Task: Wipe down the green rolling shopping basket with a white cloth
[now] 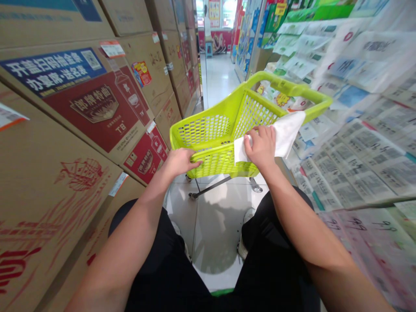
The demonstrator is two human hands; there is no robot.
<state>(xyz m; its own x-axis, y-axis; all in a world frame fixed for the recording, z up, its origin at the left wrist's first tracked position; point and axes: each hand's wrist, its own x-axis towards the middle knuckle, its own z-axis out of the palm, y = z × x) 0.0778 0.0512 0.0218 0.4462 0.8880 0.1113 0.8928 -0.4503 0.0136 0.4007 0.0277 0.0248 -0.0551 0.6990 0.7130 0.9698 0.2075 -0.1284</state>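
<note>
A lime-green plastic shopping cart (208, 130) stands on wheels in a narrow shop aisle right in front of me. My left hand (180, 161) is closed around the near left rim of its basket. My right hand (261, 145) presses a white cloth (287, 132) against the near right rim, fingers curled over the cloth. The cloth hangs partly over the outside of the basket. The basket looks bare inside. My knees in dark trousers show below.
Stacked cardboard cartons (81, 112) with red and blue printing wall the left side. Shelves of packaged tissue packs (357, 108) line the right side. A pale tiled floor (217, 73) runs ahead along the aisle toward more shelving at the far end.
</note>
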